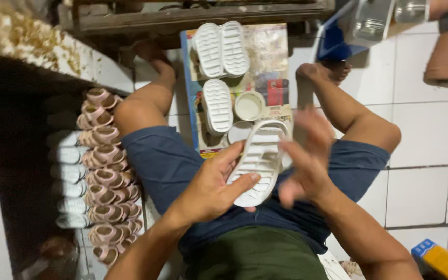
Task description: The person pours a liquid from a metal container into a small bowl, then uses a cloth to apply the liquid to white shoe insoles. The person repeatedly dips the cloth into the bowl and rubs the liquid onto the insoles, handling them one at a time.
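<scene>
- White moulded rubber shoe sole (259, 161) sits tread-up over the lap, centre near.
- Left hand (211, 189) grips its near edge, fingers curled under, thumb on top.
- Right hand (307, 166) is blurred beside the sole's right edge, fingers spread; can't tell if it touches.
- Judging progress: three bare white soles (220, 67) lie far on the printed cardboard sheet (270, 57) with two small white round tubs (249, 106), so more work seems left.
- A long row of finished pink strapped sandals (105, 176) sits left.
- Nothing blocks the hands.
</scene>
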A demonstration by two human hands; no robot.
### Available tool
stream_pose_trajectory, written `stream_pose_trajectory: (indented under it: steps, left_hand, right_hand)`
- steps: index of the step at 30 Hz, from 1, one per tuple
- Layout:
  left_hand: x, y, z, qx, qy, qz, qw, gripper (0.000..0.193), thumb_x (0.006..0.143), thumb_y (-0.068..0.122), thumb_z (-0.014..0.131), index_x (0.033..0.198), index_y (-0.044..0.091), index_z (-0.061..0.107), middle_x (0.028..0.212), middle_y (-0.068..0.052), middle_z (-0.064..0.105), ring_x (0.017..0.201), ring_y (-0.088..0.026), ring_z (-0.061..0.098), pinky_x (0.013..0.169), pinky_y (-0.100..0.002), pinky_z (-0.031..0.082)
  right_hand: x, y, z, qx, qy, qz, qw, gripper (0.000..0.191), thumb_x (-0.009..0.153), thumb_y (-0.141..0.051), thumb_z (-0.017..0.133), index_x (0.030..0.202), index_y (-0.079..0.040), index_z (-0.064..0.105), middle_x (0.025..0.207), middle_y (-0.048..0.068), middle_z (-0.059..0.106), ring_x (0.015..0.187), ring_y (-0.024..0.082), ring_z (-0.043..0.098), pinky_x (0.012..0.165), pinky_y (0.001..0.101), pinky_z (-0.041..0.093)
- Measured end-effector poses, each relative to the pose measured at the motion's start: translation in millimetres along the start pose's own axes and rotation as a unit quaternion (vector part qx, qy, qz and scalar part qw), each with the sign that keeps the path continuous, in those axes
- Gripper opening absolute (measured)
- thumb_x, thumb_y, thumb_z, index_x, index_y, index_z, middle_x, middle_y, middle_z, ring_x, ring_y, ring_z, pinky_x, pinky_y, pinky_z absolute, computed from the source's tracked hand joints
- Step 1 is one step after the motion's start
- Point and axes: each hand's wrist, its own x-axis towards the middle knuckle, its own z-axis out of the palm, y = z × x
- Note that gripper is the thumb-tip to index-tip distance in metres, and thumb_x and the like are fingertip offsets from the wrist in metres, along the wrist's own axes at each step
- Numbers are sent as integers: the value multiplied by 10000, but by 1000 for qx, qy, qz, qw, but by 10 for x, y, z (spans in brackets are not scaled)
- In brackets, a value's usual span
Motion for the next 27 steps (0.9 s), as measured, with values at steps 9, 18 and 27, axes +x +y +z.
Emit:
stream_pose_trajectory:
  steps: [9, 18, 27]
  left_hand:
    - [75, 156, 98, 146, 124, 125, 974, 457, 1017, 23, 638, 1454, -41, 521, 1210, -104, 715, 1086, -112, 659, 914, -265, 575]
    - [237, 36, 231, 109, 213, 225, 945, 377, 1062, 51, 622, 1406, -17, 484, 1238, -97, 664, 1120, -132, 650, 964, -281, 568]
    - [374, -53, 233, 134, 225, 286, 922, 334, 1097, 17, 614, 1416, 1, 513, 1265, -91, 664, 1154, -126, 645, 1032, -273, 554]
  right_hand:
    - [-181, -12, -70, -38, 12, -45, 998, 678, 959, -710, 473, 1229, -164, 771, 1414, 114, 577, 1382, 341, 356, 1229, 543, 359]
    - [-233, -120, 259, -97, 48, 9, 994, 663, 1008, -692, 394, 1237, -148, 697, 1460, 211, 465, 1447, 362, 300, 1286, 537, 163]
    - [-330, -165, 490, 107, 12, 82, 991, 584, 1084, -518, 603, 1436, -72, 466, 1599, 257, 321, 1552, 417, 262, 1337, 546, 145]
